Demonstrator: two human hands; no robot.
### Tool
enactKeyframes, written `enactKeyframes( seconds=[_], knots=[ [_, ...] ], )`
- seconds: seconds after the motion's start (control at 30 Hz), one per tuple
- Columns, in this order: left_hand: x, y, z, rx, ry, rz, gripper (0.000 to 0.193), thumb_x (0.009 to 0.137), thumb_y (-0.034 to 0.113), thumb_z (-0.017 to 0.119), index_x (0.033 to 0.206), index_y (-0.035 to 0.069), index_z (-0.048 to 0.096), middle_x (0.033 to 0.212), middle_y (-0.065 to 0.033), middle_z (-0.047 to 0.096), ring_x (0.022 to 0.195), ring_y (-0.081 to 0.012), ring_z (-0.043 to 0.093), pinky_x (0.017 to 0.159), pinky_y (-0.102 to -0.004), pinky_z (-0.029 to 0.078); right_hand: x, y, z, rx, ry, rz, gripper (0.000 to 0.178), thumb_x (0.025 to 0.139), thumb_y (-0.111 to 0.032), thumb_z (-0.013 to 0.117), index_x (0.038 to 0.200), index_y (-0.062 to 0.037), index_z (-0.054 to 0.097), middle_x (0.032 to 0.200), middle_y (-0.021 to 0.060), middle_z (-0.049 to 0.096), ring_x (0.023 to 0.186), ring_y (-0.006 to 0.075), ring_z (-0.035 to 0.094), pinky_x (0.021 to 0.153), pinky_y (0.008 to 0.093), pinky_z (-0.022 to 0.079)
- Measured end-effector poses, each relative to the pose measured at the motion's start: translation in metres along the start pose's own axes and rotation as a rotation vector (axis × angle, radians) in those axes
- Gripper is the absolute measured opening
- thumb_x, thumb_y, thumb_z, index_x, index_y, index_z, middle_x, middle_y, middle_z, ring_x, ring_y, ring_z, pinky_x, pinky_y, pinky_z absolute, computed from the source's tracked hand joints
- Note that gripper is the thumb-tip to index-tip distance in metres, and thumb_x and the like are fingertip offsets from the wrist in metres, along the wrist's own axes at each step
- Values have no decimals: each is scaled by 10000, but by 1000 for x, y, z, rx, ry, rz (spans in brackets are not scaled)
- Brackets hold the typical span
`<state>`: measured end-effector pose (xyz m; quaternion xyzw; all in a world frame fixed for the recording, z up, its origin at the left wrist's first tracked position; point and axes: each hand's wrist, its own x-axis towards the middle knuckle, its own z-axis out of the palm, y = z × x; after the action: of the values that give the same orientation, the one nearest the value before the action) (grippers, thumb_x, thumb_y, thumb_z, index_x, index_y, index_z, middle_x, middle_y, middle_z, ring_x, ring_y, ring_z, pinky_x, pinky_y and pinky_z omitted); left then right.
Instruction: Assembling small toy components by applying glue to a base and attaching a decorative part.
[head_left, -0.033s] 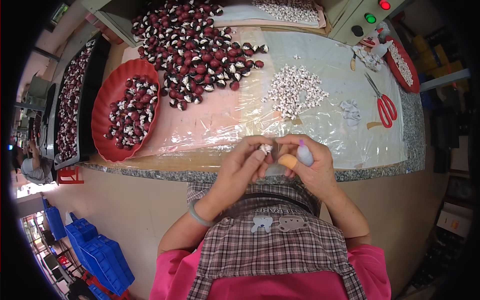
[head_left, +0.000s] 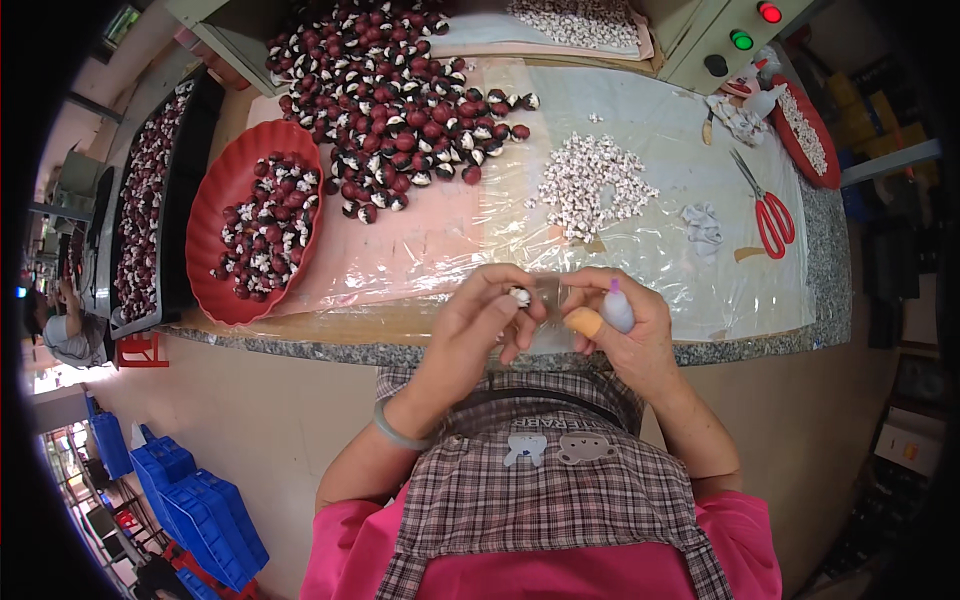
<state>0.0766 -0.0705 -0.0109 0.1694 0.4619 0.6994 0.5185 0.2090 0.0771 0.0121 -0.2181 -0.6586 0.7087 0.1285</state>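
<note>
Just over the near edge of the table, my left hand [head_left: 470, 325] is closed, with thumb and fingers pinching a small white piece [head_left: 520, 297]. Whatever else the fingers cover on that piece is hidden. Close by on the right, my right hand [head_left: 642, 340] wraps round a small translucent squeeze bottle [head_left: 618, 314] with a purple tip, pointing up and away from me. An orange-yellow cover [head_left: 583, 321] is on the right thumb. Beyond both hands lies a pile of small white pieces [head_left: 595, 190] on the plastic-covered table.
A heap of dark red, black and white balls [head_left: 400, 110] spreads at the back left. Similar balls lie in a red scalloped bowl [head_left: 207, 270] and a black tray [head_left: 190, 200]. Red-handled scissors [head_left: 772, 222] and a crumpled white cloth [head_left: 703, 228] lie right.
My hands have moved slightly apart. The squeeze bottle has shifted a little to the right, and the white piece a little to the left, still pinched.
</note>
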Motion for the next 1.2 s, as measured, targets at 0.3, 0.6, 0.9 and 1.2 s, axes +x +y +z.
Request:
enactKeyframes(
  seconds=[0.3, 0.6, 0.9, 1.2],
  knots=[
    [70, 45, -50, 1093, 346, 613, 103, 849, 62, 626, 928, -2, 614, 838, -76, 616, 641, -191, 584, 547, -297, 434, -5, 11, -13, 42, 43, 41, 187, 863, -25, 643, 1050, -16, 630, 870, 36, 613, 608, 57, 558, 522, 189, 482],
    [88, 46, -36, 1701, 442, 607, 224, 815, 119, 661, 1004, 17, 601, 886, -156, 581, 728, -340, 618, 628, -412, 501, -8, 12, -18, -29, 50, 8, 162, 856, -17, 643, 1018, -10, 642, 832, 34, 607, 648, 51, 562, 518, 189, 483],
    [33, 32, -15, -148, 60, -46, 233, 929, 94, 558, 1120, -36, 590, 894, -92, 641, 588, -33, 403, 466, -150, 273, -9, 13, -40, 62, -77, -25, 348, 855, -9, 521, 1158, -80, 365, 1021, 66, 539, 756, 92, 507, 675, 223, 424],
    [16, 7, -7, -235, 1, -109, 311, 931, 104, 552, 1208, -39, 564, 937, -116, 650, 622, -46, 416, 504, -150, 311, -7, 5, -35, 25, 42, -108, 302, 869, -82, 630, 1143, -1, 532, 1042, 78, 502, 716, 93, 573, 480, 176, 425]
  ],
)
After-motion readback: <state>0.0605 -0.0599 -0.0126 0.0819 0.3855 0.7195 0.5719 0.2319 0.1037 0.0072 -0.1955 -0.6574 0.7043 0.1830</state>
